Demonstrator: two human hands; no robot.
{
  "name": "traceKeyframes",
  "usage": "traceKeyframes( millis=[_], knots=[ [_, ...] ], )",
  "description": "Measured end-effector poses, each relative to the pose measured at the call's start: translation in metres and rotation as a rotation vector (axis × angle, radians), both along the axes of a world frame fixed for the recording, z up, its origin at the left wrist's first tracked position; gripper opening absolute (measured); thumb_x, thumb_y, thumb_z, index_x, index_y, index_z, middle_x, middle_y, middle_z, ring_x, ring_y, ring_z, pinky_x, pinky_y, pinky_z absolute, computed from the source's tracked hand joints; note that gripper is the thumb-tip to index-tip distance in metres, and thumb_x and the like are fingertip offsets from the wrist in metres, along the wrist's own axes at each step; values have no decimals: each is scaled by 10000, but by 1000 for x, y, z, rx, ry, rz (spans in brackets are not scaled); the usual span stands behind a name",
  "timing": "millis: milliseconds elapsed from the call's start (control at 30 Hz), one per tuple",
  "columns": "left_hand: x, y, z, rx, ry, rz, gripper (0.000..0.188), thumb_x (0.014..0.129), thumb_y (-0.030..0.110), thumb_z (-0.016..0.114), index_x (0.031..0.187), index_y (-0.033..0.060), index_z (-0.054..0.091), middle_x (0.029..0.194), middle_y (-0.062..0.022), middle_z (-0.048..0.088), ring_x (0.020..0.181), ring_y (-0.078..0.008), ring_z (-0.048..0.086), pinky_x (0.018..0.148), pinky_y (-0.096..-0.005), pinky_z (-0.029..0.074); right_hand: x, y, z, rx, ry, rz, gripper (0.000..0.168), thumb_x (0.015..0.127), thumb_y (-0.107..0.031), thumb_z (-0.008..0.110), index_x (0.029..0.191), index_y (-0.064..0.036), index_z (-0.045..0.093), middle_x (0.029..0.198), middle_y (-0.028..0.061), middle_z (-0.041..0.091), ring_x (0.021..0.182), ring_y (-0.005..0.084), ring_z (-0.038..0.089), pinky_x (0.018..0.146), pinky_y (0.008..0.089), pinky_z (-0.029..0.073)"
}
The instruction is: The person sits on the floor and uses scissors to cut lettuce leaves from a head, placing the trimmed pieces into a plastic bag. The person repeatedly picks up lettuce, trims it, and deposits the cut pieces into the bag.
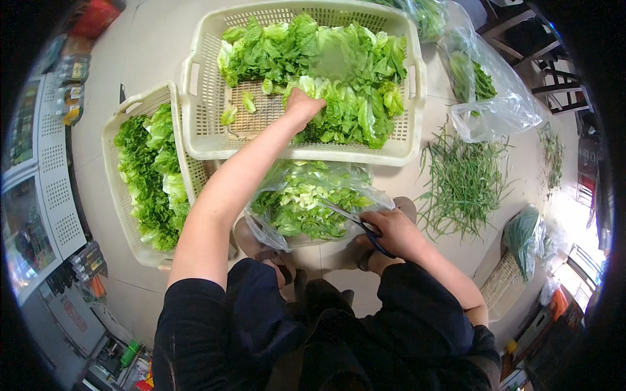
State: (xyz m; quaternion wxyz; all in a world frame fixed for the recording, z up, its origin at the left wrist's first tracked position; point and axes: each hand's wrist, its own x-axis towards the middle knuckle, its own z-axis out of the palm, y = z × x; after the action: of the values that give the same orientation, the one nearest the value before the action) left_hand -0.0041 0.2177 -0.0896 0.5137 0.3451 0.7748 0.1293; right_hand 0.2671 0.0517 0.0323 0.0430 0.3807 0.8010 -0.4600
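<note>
My left hand reaches into a large cream plastic crate, its fingers on a head of leafy lettuce at the near edge of the pile. Whether the fingers have closed on it is hidden by the hand and leaves. Loose leaves lie on the crate's slatted floor at the left. In my right hand is a pair of scissors with dark handles, the blades pointing up and left. Those blades lie over a clear plastic bag holding cut lettuce leaves and pale pieces, between my feet.
A second cream crate with lettuce stands at the left. Long green stems lie heaped on the tiled floor at the right. Behind them are clear bags of greens. A glass-doored cabinet stands far left, dark stools upper right.
</note>
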Motion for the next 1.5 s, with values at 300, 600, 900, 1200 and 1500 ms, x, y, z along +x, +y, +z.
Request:
traceKeyframes(
  millis=[300,600,900,1200,1500],
  knots=[
    [-75,-63,30,220,-596,271,760,823,164,712,1418,-32,282,1332,-199,492,1213,-279,509,1035,-425,423,-1,8,11,-242,29,-267,510,788,-312,765,1171,-22,592,900,192,652,826,331,655,782,378,510],
    [-54,-175,99,108,-1232,418,611,840,9,599,1394,55,345,1264,-131,544,1139,-255,573,985,-420,487,-16,18,-2,-416,322,-441,479,826,-220,770,1204,-17,558,923,96,620,850,127,576,779,278,488],
    [-49,-248,114,-50,-1158,238,565,826,-39,624,1354,11,431,1265,-69,551,1162,-173,539,1013,-330,415,-12,19,13,-762,237,-164,507,870,-205,721,1303,-21,532,1034,59,634,950,118,571,872,285,464],
    [-53,-269,105,-180,-1071,173,620,806,-58,621,1383,5,403,1289,-95,539,1181,-194,537,1021,-344,428,-16,9,15,-714,17,-19,505,841,-254,752,1261,-29,585,1042,91,670,961,145,583,890,301,457],
    [-50,-271,100,-256,-1099,248,580,833,-40,608,1375,-4,408,1266,-95,571,1158,-184,553,1015,-322,422,-13,-1,7,-933,-54,-214,446,844,-271,740,1207,-45,613,951,120,671,860,141,585,787,301,474]
  ],
)
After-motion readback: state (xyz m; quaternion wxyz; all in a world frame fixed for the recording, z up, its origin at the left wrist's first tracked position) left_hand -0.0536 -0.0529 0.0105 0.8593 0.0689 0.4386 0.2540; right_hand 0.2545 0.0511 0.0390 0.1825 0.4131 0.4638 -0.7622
